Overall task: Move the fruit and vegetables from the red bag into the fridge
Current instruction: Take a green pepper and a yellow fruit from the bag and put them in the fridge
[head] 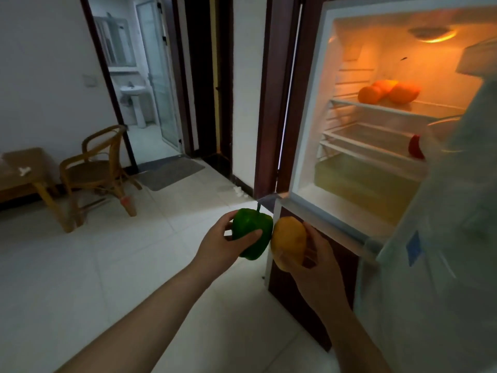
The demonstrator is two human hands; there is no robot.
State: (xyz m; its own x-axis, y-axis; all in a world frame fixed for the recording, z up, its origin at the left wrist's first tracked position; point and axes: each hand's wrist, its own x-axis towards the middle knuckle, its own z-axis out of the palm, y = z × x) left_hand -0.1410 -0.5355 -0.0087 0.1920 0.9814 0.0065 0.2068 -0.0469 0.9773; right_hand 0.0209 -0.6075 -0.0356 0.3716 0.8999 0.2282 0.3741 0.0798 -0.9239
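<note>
a glossy green bell pepper (251,234) with a short stem sits in the left hand (217,246). the thumb lies across its near face and the fingers curl round its far side. touching its right side is a smooth yellow oval fruit (289,242), gripped by the right hand (317,262), whose fingers wrap behind and beneath it with the thumb tip at its upper right edge. both pieces are held in the air, side by side between the two sets of fingers, outside the fridge and in front of its lower left corner.

just beyond and above the right hand's fingers stands the open white fridge (309,146), lit orange inside. up and to the right of those fingertips, rounded orange fruits (388,92) lie on the upper shelf (376,106), touching one another. lower down, a curved red piece (415,150) shows at the edge of the swung-open white fridge door (430,278), which rises to the right of the right hand; i cannot tell what the red piece is.

well to the left of the left hand's fingers, a woven cane chair (99,168) stands on the pale tiled floor (107,265), just beside a low wooden table (24,168). farther beyond the fingertips a grey mat (172,172) lies at a doorway, and through it a white pedestal washbasin (133,90) is visible.
</note>
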